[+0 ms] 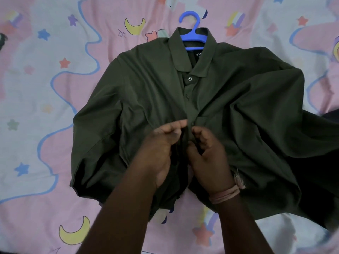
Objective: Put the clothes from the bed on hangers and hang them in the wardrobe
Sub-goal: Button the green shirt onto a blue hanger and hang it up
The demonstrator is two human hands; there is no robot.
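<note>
A dark olive-green shirt [143, 99] lies face up on the bed, collar pointing away from me. A blue plastic hanger [193, 28] sits inside its neck, the hook sticking out above the collar. My left hand [161, 151] pinches the left edge of the button placket at mid-chest. My right hand [207, 153] pinches the right edge beside a small button. The two edges meet between my fingertips. The top buttons below the collar look fastened.
The bed sheet [45, 88] is pink and white with moons and stars. Another dark garment [322, 162] lies at the right edge, partly under the shirt. A small dark object [2, 40] shows at the far left edge.
</note>
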